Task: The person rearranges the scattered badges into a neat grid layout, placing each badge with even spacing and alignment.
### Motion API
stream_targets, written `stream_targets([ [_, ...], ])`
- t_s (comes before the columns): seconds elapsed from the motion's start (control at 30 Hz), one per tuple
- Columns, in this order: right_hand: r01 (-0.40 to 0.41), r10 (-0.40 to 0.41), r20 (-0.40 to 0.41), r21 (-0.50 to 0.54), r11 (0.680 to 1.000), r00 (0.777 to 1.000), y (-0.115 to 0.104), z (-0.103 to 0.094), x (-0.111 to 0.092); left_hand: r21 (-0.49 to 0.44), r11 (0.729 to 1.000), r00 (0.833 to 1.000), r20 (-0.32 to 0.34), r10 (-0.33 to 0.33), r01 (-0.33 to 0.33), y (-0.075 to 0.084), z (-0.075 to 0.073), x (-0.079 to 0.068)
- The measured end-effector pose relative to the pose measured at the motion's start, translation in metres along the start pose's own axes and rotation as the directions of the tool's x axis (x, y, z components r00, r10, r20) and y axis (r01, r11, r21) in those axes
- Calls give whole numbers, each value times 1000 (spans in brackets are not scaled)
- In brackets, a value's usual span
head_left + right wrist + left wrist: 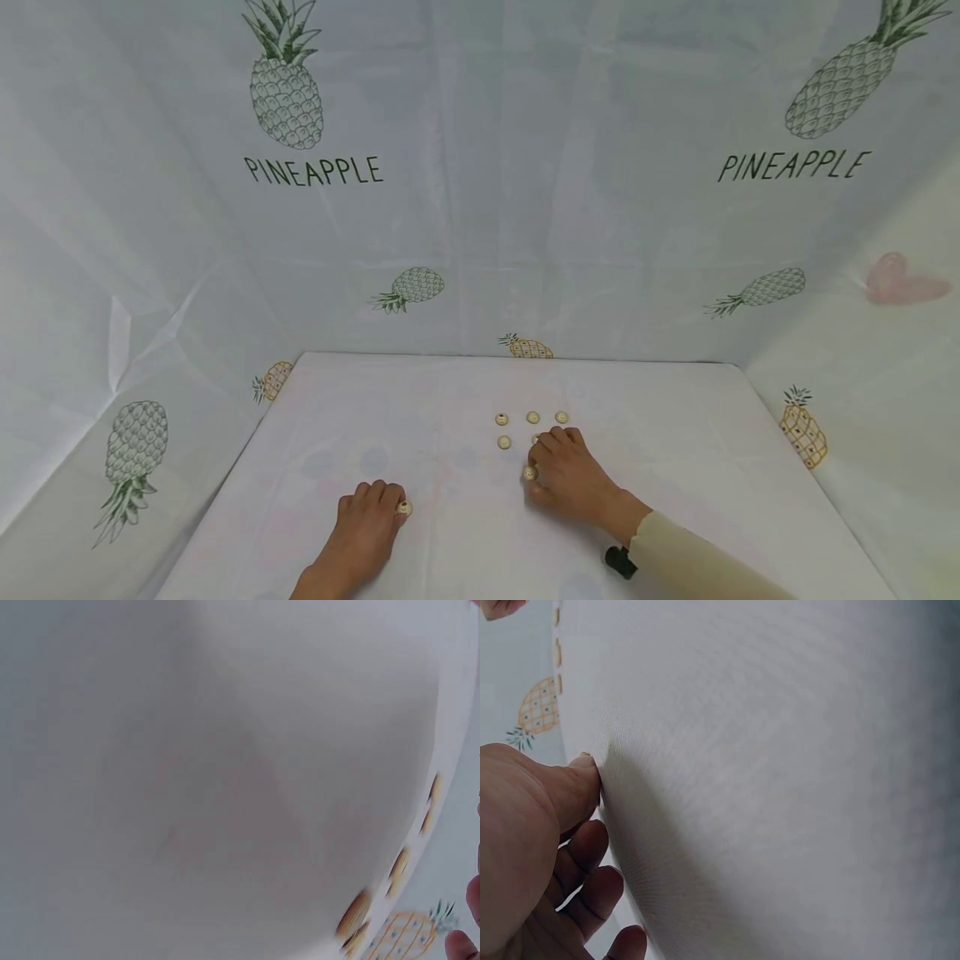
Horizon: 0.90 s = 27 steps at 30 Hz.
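On a white-draped table [675, 433], a person's right hand [570, 479] rests knuckles-up with a small cream bead [530, 472] pinched at its thumb, at 6 o'clock from four more beads [532, 417]. At 9 o'clock, the left hand [367, 529] lies curled, another bead [404, 507] touching its fingertips.

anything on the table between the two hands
No, just bare cloth. In the head view the left hand has a bead at its fingertips and the right hand has a bead at its thumb.
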State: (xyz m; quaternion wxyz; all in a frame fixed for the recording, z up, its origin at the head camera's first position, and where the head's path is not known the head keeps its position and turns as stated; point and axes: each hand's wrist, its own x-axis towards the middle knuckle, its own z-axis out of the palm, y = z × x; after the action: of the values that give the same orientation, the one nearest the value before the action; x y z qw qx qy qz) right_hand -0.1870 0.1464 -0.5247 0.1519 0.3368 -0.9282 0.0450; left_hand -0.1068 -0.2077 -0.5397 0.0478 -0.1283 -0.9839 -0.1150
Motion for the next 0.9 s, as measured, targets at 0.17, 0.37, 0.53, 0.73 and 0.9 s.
stream_targets([
  [0.17,-31,31,-9,12,999,999,18,-3,-9,11,1000,1000,-3,5,-5,-1,1,1],
  [0.37,-56,57,-5,3,998,998,32,-3,-14,16,1000,1000,-19,9,-9,-2,1,0],
  [0.53,-50,50,-15,10,999,999,33,2,-13,4,1000,1000,-8,2,-2,-2,1,1],
  [0.73,-21,20,-52,-23,1000,998,26,10,-6,-7,1000,1000,6,-9,9,-2,2,1],
  [0.9,-43,42,-34,-23,999,999,22,14,-1,0,1000,1000,-7,1,-1,-2,2,0],
])
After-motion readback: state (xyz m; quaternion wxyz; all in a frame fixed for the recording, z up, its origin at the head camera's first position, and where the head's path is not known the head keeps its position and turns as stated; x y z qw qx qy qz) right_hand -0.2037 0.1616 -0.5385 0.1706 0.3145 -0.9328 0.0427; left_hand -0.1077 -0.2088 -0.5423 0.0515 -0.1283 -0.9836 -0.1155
